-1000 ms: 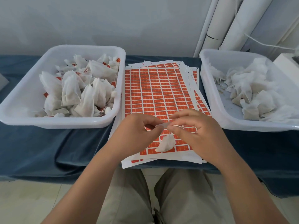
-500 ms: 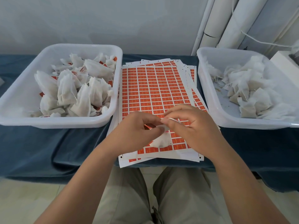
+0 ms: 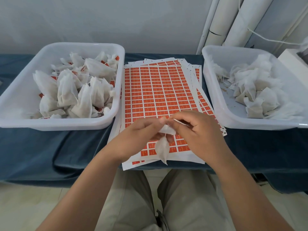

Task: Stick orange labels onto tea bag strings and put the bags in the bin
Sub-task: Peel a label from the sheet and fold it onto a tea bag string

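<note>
No text is legible. Each of the orange labels (image 3: 160, 90) on the top sheet (image 3: 183, 156) carries a row of pale marks, too small to read. The label tags (image 3: 116, 57) in the left bin (image 3: 58, 126) show no readable print.

Left grip (image 3: 133, 137) and right grip (image 3: 200, 134) meet over the label sheets (image 3: 158, 90), a tea bag (image 3: 162, 147) between them.
Both grips pinch the white tea bag at its top; its body hangs below, over the sheets' near end on the blue-covered table (image 3: 50, 147). The left bin (image 3: 50, 125) holds bags with orange labels among them; the right bin (image 3: 250, 125) holds plain white bags.
</note>
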`<state>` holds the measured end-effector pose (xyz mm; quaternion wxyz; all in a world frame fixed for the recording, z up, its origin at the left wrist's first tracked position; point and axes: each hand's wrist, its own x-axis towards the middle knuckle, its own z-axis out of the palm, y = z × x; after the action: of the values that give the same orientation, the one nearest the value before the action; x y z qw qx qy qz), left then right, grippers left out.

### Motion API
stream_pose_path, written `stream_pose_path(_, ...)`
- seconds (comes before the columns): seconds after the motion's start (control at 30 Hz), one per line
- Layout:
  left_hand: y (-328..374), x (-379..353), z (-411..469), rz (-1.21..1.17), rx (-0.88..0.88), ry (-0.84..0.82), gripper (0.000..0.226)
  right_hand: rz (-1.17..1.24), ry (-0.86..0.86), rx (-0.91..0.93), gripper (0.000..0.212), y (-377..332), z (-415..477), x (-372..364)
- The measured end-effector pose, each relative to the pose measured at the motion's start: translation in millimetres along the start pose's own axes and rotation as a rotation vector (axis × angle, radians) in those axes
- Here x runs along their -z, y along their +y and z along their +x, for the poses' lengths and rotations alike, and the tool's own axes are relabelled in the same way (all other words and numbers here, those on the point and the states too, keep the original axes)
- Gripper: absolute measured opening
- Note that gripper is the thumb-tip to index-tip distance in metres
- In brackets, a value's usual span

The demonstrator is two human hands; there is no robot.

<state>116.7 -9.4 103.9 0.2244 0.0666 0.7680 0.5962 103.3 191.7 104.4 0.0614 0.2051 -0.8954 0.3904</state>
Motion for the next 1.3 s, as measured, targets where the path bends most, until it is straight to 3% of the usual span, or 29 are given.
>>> stream_pose_path(0.1, -8.8, -2.5, 5.1, -0.216, 0.121, 0.099, 0.055, 0.074, 0.031, -0.025, 0.017, -0.7, -3.5, -4.4)
stream_pose_path(0.23, -17.8, -3.0, 9.4, -0.528, 0.171, 0.117, 0.035, 0.126, 0.067, -0.03, 0.011, -0.3, -5.6, -6.3)
stream_pose_path(0.43, -25.7, 5.4, 8.5, -0.702, 0.234, -0.019, 0.026, 0.102, 0.094, 0.016, 0.027, -0.2, -9.8, -13.8)
stream_pose_path(0.57, -28.3, 6.2, 6.5, -0.821, 0.285, -0.038, 0.054, 0.121, 0.108, -0.009, 0.024, -1.0, -12.3, -16.1)
stream_pose_path(0.67, -28.3, 7.1, 3.3, -0.885, 0.367, -0.133, 0.034, 0.166, 0.122, -0.03, 0.015, -3.4, -14.9, -17.6)
stream_pose_path(0.73, -30.8, 7.4, 2.3, -0.927, 0.369, -0.166, 0.034, 0.199, 0.119, -0.031, 0.013, -5.7, -15.8, -19.2)
stream_pose_path(0.83, -32.8, 6.3, 1.1, -0.91, 0.323, -0.188, 0.057, 0.214, 0.113, -0.023, 0.011, -8.5, -16.4, -21.2)
stream_pose_path(0.97, -33.1, 4.8, 0.9, -0.886, 0.327, -0.165, 0.064, 0.236, 0.078, -0.007, 0.013, -9.3, -17.1, -21.2)
stream_pose_path(1.3, -24.3, 2.8, -3.7, -0.459, 0.275, 0.019, 0.031, 0.299, -0.068, -0.186, 0.017, -6.8, -15.7, -12.5)
